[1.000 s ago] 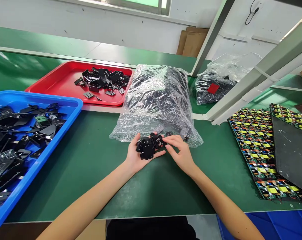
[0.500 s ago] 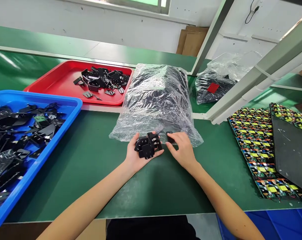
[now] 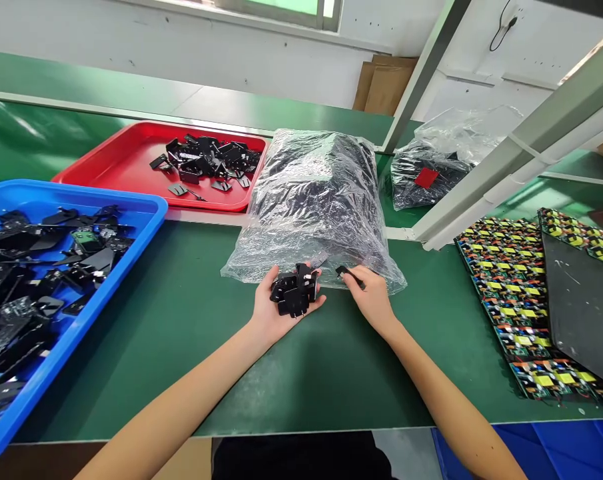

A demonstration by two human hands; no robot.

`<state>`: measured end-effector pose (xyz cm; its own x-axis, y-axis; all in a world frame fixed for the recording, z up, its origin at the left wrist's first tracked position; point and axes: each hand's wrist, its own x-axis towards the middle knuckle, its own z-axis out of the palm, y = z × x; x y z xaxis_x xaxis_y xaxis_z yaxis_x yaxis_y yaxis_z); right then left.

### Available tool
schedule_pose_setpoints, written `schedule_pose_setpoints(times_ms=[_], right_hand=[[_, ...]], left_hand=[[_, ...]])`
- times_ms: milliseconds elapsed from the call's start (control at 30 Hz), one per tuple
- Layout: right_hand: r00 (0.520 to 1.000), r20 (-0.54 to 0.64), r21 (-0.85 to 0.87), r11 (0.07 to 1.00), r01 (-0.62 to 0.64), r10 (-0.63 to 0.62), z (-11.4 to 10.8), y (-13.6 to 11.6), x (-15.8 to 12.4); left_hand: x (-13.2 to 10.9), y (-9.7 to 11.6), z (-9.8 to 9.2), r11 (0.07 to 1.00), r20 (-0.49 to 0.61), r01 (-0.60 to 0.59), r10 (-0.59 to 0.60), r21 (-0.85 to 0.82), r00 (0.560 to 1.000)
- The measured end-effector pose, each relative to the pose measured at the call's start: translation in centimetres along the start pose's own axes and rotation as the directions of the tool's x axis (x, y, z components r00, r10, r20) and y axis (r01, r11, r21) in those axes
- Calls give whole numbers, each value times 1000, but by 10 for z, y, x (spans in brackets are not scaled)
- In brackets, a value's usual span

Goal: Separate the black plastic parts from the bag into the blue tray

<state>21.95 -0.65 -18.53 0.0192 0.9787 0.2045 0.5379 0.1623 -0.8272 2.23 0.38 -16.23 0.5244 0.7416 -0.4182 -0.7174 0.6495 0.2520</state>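
My left hand (image 3: 281, 310) lies palm up on the green table (image 3: 181, 320), cupped round a small heap of black plastic parts (image 3: 295, 292). Just to its right, my right hand (image 3: 371, 297) pinches one black part (image 3: 343, 271) at the near edge of a large clear plastic bag (image 3: 314, 200) filled with more black parts. Both hands sit directly in front of that bag.
A blue bin (image 3: 146, 207) of black parts stands at the left, a red tray (image 3: 116, 160) with a pile of black parts behind it. A second plastic bag (image 3: 431, 167) lies at the back right. Sheets of circuit boards (image 3: 511, 280) and a dark panel (image 3: 581, 307) lie at the right.
My right hand has left the heap in my left hand, moved right to the bag's edge and taken one black part between its fingers. The left hand has hardly moved.
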Motion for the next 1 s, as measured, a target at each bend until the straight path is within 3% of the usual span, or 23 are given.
schedule_pose_setpoints(times_ms=[67, 167, 233, 333, 433, 667, 900, 1000], right_hand=[[980, 121, 374, 907, -195, 161, 2, -6, -2], [904, 353, 741, 518, -427, 241, 9, -12, -6], [864, 443, 809, 308, -500, 238, 14, -13, -9], [833, 501, 824, 165, -542, 234, 18, -13, -11], [826, 516, 825, 130, -551, 227, 17, -13, -11], [827, 509, 825, 142, -548, 237, 15, -15, -10], [841, 498, 822, 194, -535, 212, 17, -14, -11], [874, 448, 837, 254, -484, 189, 15, -16, -12]], left_hand=[[0, -1, -1, 1000, 15, 5, -5, -3, 1000], [1, -1, -1, 1000, 26, 2, -2, -11, 1000], [2, -1, -1, 1000, 17, -5, 5, -13, 1000], [3, 0, -2, 1000, 2, -16, 16, -15, 1000], [4, 1, -4, 1000, -2, -26, 26, -13, 1000], [3, 1, -2, 1000, -5, -19, 19, -10, 1000], [3, 0, 0, 1000, -26, -16, 15, -18, 1000], [3, 0, 1, 999, -18, -25, 25, -21, 1000]])
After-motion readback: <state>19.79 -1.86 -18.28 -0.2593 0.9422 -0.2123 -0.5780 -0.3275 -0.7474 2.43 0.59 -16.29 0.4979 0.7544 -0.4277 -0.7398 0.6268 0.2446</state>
